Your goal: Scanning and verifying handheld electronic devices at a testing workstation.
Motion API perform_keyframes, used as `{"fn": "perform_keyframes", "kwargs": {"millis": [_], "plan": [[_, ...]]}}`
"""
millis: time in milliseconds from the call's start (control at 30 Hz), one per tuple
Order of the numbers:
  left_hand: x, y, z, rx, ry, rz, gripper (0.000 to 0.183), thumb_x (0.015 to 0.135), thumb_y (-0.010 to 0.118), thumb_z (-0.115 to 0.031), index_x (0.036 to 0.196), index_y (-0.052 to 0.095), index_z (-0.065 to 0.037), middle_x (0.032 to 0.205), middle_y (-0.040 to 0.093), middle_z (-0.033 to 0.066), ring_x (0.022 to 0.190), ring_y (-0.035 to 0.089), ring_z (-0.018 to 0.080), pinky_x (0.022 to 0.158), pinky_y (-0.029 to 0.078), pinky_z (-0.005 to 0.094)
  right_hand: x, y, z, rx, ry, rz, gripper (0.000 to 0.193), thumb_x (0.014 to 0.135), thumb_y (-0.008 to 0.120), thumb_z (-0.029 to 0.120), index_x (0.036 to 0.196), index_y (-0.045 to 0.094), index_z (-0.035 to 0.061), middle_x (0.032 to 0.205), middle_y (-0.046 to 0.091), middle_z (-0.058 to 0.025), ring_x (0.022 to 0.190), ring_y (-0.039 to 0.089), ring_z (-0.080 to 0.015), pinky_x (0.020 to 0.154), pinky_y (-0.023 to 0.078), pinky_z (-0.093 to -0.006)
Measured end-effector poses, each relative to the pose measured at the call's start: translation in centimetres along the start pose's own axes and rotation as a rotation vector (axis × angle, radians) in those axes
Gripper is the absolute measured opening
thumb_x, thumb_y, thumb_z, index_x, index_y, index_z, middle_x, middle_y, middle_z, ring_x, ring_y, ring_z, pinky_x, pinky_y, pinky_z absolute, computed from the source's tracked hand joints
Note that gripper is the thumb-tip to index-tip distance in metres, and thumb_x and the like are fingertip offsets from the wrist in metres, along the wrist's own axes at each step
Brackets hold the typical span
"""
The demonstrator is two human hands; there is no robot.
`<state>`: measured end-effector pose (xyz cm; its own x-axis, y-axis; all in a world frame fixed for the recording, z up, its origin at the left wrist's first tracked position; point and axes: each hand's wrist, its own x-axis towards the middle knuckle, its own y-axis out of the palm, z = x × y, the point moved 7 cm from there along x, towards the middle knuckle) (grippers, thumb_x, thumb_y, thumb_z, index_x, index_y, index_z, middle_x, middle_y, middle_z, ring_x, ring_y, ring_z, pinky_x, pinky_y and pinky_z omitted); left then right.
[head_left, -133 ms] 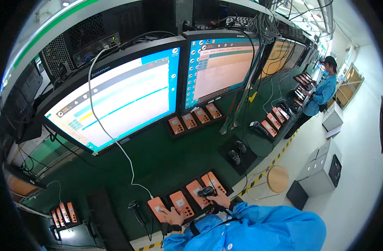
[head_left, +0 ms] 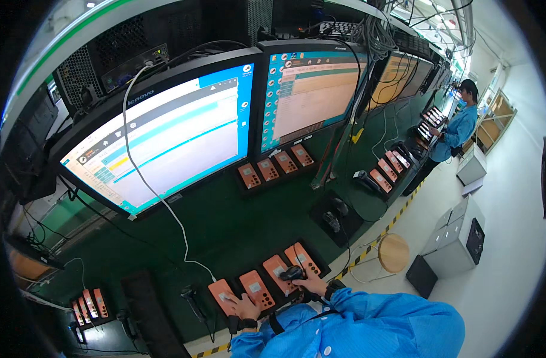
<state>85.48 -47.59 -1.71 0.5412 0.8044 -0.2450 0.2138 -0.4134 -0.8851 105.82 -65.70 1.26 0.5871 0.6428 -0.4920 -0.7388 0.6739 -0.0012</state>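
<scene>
A row of orange phones lies back side up in a dark tray (head_left: 276,309) at the near edge of the bench. My left hand (head_left: 245,307) rests with fingers apart on the leftmost phone (head_left: 219,289), which has a white cable (head_left: 192,261) plugged into its far end. Untouched beside it is a second phone (head_left: 253,281) with a pale label. In my right hand (head_left: 312,283) is a black handheld scanner (head_left: 292,273), held over the third phone (head_left: 274,264). The rightmost phone (head_left: 300,253) lies just beyond the scanner.
Two monitors (head_left: 159,134) (head_left: 311,89) stand behind the bench, with another tray of phones (head_left: 274,177) below. Another scanner (head_left: 193,303) lies left of my tray; a mouse (head_left: 331,221) sits on a dark pad. A co-worker (head_left: 462,128) stands far right; a stool (head_left: 394,253) is nearer.
The whole view has shifted slightly. Both hands keep their places, the left on the leftmost phone and the right round the scanner.
</scene>
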Motion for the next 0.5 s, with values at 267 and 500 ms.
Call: {"fn": "perform_keyframes", "kwargs": {"millis": [267,500], "plan": [[-0.4,-0.6,-0.6,0.073,-0.021,-0.023,0.037,0.067,0.066,-0.027,0.097,0.059,-0.007,0.144,0.006,0.0356,0.129,0.011,0.0569,0.096,0.028,0.0598,-2.0,-0.2,1.8,-0.120,-0.033,-0.048,0.048,0.079,0.071,0.019,0.114,0.045,-0.0020,0.097,0.058,-0.0083,0.084,0.056,-0.0159,0.073,0.046,-0.0270],[-1.0,-1.1,-0.5,0.081,-0.046,-0.016,0.040,0.067,0.066,-0.025,0.102,0.057,-0.006,0.142,0.009,0.0376,0.127,0.017,0.0570,0.094,0.030,0.0614,-1.9,-0.1,0.0,-0.041,-0.030,0.009,0.050,0.078,0.072,0.020,0.115,0.046,-0.0011,0.099,0.059,-0.0075,0.088,0.056,-0.0143,0.074,0.046,-0.0262]]}}
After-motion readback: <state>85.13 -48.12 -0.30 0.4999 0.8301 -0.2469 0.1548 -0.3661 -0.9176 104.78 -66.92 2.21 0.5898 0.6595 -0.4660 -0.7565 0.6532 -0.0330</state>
